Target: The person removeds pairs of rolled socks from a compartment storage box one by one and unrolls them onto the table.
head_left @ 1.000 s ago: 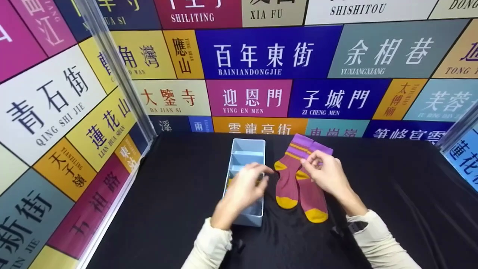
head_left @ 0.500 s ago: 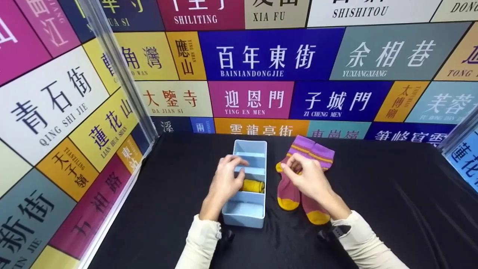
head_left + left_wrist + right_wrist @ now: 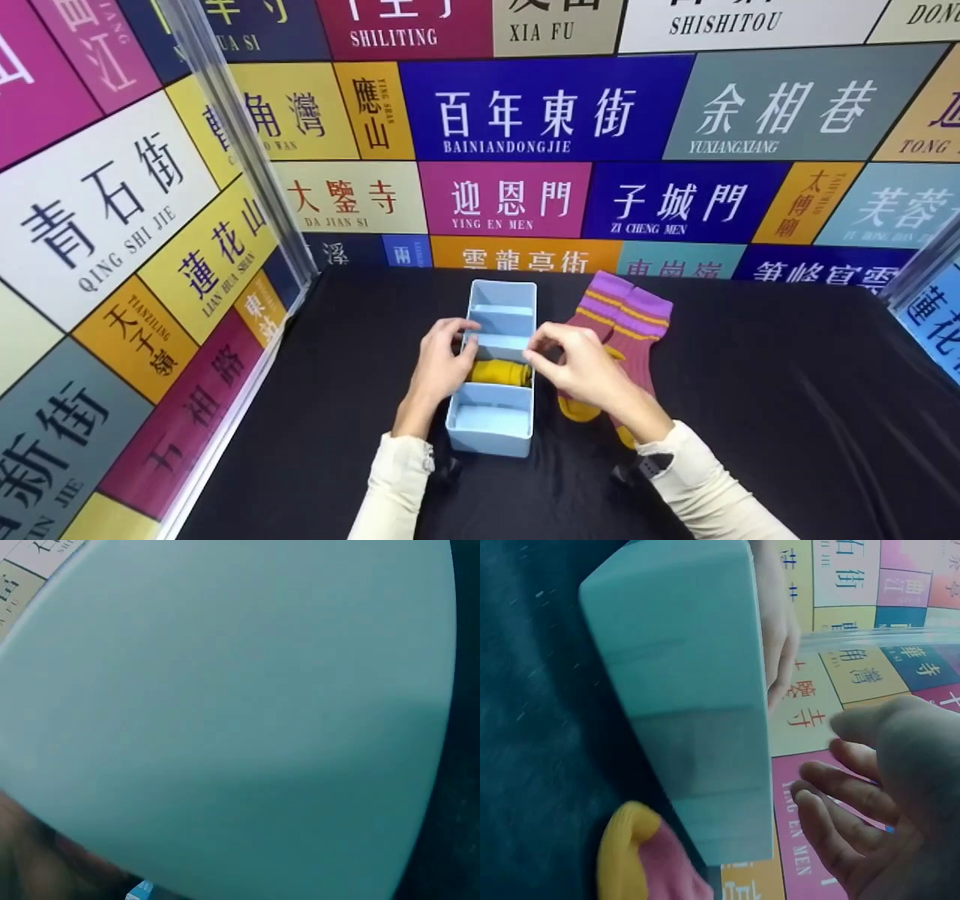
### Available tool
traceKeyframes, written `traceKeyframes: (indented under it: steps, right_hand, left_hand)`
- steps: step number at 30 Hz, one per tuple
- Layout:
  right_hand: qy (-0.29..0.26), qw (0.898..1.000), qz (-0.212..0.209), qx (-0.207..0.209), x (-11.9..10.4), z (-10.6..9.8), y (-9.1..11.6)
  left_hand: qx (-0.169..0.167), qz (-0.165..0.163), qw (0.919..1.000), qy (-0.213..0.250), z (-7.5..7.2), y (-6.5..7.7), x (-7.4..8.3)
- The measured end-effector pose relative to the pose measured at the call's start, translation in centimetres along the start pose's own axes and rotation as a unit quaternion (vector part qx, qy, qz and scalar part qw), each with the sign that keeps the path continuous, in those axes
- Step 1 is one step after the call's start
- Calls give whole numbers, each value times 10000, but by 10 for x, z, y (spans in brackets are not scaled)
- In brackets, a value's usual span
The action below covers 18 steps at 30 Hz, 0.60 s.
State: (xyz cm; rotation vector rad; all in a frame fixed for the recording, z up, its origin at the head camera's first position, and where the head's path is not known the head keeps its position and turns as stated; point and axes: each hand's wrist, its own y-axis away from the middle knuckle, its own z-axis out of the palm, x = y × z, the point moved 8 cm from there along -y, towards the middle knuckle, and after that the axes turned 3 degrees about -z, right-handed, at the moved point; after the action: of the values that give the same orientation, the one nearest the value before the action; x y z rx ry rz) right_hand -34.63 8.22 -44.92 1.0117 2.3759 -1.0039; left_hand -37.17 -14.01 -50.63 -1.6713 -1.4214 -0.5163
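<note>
A long pale blue box with crosswise dividers stands on the black cloth. In one compartment lies a rolled mustard-yellow sock bundle. My left hand is at the box's left rim, its fingers loosely bent and its thumb over the edge. At the right rim is my right hand, holding nothing; the right wrist view shows its fingers relaxed beside the box. Purple and dusty-pink socks with yellow heels and toes lie flat to the right, partly behind my right hand.
Black cloth covers the table. Behind it rises a wall of coloured panels with printed characters, and another panelled wall stands at the left. The box's side fills most of the left wrist view.
My right hand has moved left from over the socks to the box's right rim. My left hand has drawn back from over the box to its left rim, uncovering the yellow bundle.
</note>
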Motion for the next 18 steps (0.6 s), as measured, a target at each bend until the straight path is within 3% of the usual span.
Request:
traceKeyframes:
  steps: [6,13,18]
  right_hand:
    - [-70,9975,-22,-700,-9,21,-7]
    - [1023,9886,276,-1073,-10,33,-14]
    - [1282,9820,199,-1372,-9,41,-22]
  left_hand:
    - [-128,-233,9994,215,2,2,-7]
    - [-200,-427,9982,381,4,2,-11]
    - [-206,-420,9980,429,4,2,-11]
